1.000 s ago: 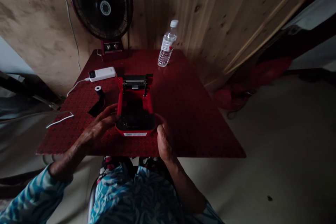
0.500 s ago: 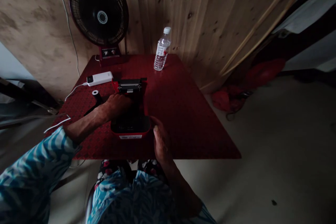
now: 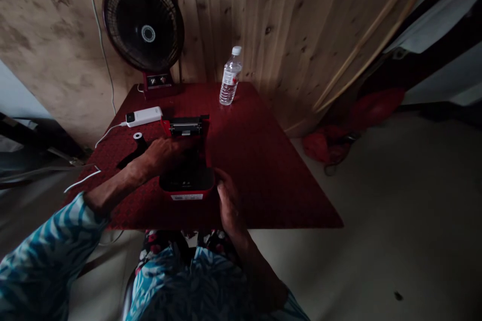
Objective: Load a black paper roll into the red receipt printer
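Left fingers point(image 3: 181, 145) have moved into the red device point(image 3: 190, 180), its label point(image 3: 187, 197) unreadable.

Single head-worn camera, high on the near side of the table point(image 3: 259, 175), facing forward and down. Table close, mid-view; wall point(image 3: 211, 20) beyond it; wearer's lap point(image 3: 154, 247) below its near edge.

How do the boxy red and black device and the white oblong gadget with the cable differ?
The boxy red and black device is larger; the white oblong gadget is slimmer. The device stands open, left hand over it and right hand at its side; the gadget is untouched, with a cable at one end. Both rest on the red table.
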Tool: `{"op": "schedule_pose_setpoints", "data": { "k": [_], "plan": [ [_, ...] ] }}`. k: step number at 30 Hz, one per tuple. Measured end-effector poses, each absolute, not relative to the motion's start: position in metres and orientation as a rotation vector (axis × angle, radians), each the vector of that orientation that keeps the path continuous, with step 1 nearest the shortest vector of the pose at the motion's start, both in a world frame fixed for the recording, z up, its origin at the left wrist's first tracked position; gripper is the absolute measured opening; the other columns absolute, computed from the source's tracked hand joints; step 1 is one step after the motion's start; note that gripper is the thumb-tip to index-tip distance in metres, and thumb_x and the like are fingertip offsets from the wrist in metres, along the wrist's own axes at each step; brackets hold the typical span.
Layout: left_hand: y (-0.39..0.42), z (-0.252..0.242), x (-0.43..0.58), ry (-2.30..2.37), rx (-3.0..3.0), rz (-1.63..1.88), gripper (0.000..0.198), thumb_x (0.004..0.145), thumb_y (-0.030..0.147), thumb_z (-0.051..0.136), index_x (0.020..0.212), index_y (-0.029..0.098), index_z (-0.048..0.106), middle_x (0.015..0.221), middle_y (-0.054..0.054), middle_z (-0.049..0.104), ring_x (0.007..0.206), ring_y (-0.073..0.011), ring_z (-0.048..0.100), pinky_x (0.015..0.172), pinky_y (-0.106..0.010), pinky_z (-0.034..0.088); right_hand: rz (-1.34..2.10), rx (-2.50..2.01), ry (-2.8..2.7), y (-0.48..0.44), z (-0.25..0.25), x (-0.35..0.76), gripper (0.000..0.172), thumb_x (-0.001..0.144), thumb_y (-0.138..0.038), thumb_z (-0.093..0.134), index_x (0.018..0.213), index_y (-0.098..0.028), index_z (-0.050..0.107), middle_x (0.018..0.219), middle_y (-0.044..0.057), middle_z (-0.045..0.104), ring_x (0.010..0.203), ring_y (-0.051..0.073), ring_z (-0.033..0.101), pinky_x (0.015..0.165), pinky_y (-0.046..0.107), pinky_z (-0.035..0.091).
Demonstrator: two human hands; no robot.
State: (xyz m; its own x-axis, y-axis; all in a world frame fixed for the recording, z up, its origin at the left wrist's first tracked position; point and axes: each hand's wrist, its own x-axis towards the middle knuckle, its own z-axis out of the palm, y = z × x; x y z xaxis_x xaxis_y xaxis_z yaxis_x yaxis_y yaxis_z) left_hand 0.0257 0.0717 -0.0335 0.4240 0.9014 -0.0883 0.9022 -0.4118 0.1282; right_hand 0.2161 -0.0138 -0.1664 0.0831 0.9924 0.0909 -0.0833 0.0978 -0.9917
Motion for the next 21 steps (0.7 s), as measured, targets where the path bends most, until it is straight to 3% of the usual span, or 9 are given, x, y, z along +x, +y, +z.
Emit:
{"op": "schedule_pose_setpoints", "data": {
  "k": [5,8,11,17,21],
  "plan": [
    [0.042,-0.019,0.018,1.289,2.237,0.622,0.035,0.090,0.028,0.061,0.124,0.022,0.066,0.117,-0.007,0.074,0.106,-0.0243,0.071,0.093,-0.036,0.055,1.064,-1.040,-0.968,-0.006,-0.154,0.221,0.039,0.092,-0.054,0.060,0.121,-0.029,0.064,0.132,0.005,0.068,0.125,0.024,0.061,0.111,0.047,0.046],
    [0.028,-0.017,0.026,1.014,1.915,0.691,0.036,0.089,0.037,0.066,0.120,0.020,0.067,0.117,-0.008,0.075,0.105,-0.0244,0.071,0.091,-0.034,0.057,1.055,-0.895,-1.156,0.000,-0.129,0.232,0.042,0.085,-0.050,0.070,0.123,-0.032,0.064,0.136,0.004,0.064,0.125,0.024,0.061,0.110,0.046,0.047],
    [0.018,-0.021,0.042,0.938,1.771,0.613,0.034,0.089,0.035,0.066,0.119,0.021,0.067,0.118,-0.008,0.075,0.108,-0.0258,0.070,0.092,-0.036,0.057,1.109,-0.810,-1.349,-0.001,-0.106,0.240,0.049,0.079,-0.050,0.077,0.124,-0.035,0.064,0.136,0.004,0.063,0.127,0.026,0.060,0.107,0.046,0.050],
    [0.006,-0.025,0.046,1.003,1.958,0.602,0.031,0.094,0.033,0.060,0.121,0.022,0.070,0.120,-0.007,0.074,0.109,-0.0244,0.070,0.093,-0.035,0.055,1.040,-0.839,-1.324,-0.009,-0.098,0.237,0.035,0.080,-0.051,0.077,0.109,-0.033,0.069,0.115,0.003,0.070,0.110,0.025,0.066,0.096,0.045,0.055],
    [0.013,-0.029,-0.011,1.437,1.917,0.992,0.033,0.094,0.043,0.056,0.112,0.021,0.073,0.114,-0.007,0.076,0.107,-0.0258,0.070,0.090,-0.034,0.057,0.832,-1.004,-1.296,0.015,-0.100,0.265,0.039,0.079,-0.049,0.074,0.112,-0.030,0.066,0.113,0.005,0.072,0.106,0.025,0.068,0.096,0.046,0.055]
  ]
}}
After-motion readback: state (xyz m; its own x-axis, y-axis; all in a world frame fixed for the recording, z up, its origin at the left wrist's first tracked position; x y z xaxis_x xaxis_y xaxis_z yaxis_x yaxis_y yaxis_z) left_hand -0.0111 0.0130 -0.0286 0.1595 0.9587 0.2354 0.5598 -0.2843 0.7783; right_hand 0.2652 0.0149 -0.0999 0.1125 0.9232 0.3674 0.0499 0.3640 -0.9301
